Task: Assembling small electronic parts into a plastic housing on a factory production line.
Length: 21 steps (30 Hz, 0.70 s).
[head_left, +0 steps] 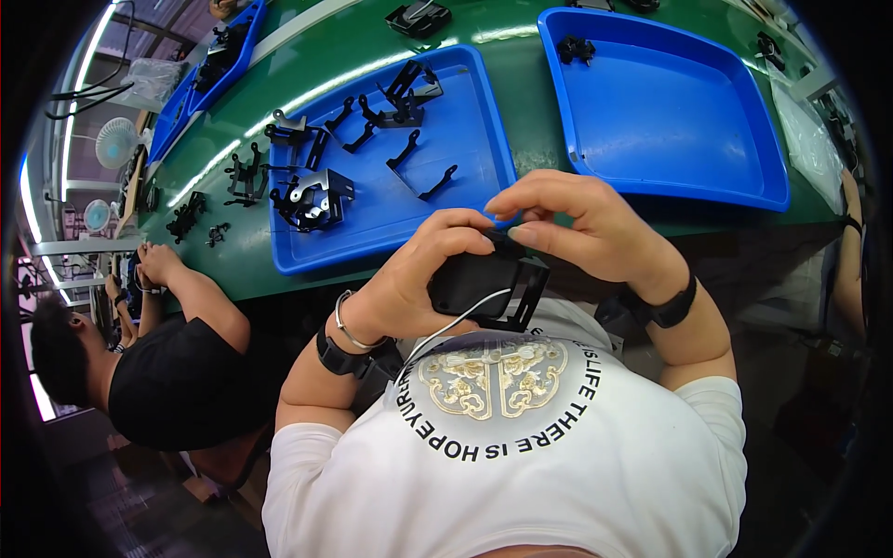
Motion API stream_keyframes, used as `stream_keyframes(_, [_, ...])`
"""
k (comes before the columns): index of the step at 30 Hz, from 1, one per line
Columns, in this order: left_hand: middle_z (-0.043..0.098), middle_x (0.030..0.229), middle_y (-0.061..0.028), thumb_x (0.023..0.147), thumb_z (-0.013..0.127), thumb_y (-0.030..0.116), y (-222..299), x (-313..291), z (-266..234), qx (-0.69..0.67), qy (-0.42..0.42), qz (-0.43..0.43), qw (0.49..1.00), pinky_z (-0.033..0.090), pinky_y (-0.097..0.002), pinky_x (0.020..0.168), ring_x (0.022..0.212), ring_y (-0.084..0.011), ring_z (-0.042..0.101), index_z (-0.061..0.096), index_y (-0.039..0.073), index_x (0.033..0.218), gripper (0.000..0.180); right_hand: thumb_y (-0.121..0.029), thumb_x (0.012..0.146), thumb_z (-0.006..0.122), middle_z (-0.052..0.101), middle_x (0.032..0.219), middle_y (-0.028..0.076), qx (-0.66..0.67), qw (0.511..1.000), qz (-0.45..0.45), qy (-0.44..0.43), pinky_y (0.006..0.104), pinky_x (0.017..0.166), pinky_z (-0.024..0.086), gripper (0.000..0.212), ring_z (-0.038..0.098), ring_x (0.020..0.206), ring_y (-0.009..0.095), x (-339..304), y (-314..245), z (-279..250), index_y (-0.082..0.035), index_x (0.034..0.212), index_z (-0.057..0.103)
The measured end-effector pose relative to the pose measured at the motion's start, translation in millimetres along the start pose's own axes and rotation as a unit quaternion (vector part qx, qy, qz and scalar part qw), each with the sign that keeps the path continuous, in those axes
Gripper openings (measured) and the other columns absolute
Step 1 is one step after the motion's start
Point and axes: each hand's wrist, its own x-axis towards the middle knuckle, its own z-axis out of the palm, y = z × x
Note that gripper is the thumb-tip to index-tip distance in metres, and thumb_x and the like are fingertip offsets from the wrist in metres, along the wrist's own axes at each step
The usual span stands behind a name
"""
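Observation:
Close to my chest, my left hand is closed round a black box-shaped device, its thumb below and fingers above. A slotted black bracket sits along the device's right side. A thin white cable runs across its front down toward my left wrist. My right hand is at the device's upper right corner with thumb and forefinger pinched together. Whatever is between those fingertips is too small to make out.
A blue tray with several black metal brackets lies ahead on the left. Another blue tray on the right has a small black part in its corner. Loose black parts lie on the green table. A co-worker sits at left.

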Motion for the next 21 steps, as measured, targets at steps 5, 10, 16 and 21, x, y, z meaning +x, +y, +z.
stream_keyframes(5, [0.047, 0.118, -0.0156, 0.056, 0.082, 0.014, 0.2, -0.9, 2.7, 0.014, -0.008, -0.010, 1.000, 0.042, -0.0365, 0.089, 0.106, -0.0316, 0.049, 0.047, 0.008, 0.113, 0.067, -0.003, 0.078, 0.063, 0.058, 0.079, 0.008, -0.015, 0.995, -0.099, 0.014, 0.0268, 0.059, 0.045, 0.019, 0.057, 0.067, 0.019, -0.9, 8.1, 11.4, -0.001, 0.097, 0.062])
stream_keyframes(10, [0.048, 0.116, -0.0161, 0.057, 0.080, 0.008, 2.0, 2.5, 6.3, 0.059, 0.002, 0.017, 0.998, 0.045, -0.0363, 0.084, 0.103, -0.0333, 0.051, 0.046, 0.009, 0.112, 0.065, -0.003, 0.078, 0.063, 0.058, 0.078, 0.009, -0.118, 0.984, -0.130, 0.018, 0.0275, 0.060, 0.045, 0.017, 0.057, 0.069, 0.021, -0.2, 9.8, 16.1, 0.000, 0.094, 0.061])
stream_keyframes(16, [0.048, 0.115, -0.0168, 0.057, 0.079, 0.004, 5.9, 4.1, 0.3, 0.101, -0.011, 0.040, 0.994, 0.046, -0.0367, 0.082, 0.103, -0.0341, 0.051, 0.044, 0.009, 0.112, 0.065, -0.003, 0.077, 0.063, 0.057, 0.078, 0.011, -0.061, 0.995, -0.084, 0.004, 0.0284, 0.060, 0.044, 0.014, 0.056, 0.069, 0.023, -1.4, 2.6, 9.6, 0.000, 0.091, 0.060])
stream_keyframes(21, [0.047, 0.117, -0.0177, 0.056, 0.079, 0.003, 10.1, 6.5, -2.6, 0.050, -0.024, 0.018, 0.998, 0.044, -0.0361, 0.085, 0.105, -0.0343, 0.050, 0.042, 0.008, 0.113, 0.068, -0.002, 0.079, 0.060, 0.057, 0.082, 0.011, -0.065, 0.991, -0.113, -0.017, 0.0290, 0.062, 0.044, 0.014, 0.055, 0.070, 0.024, -0.6, -0.2, 4.2, 0.001, 0.093, 0.059])
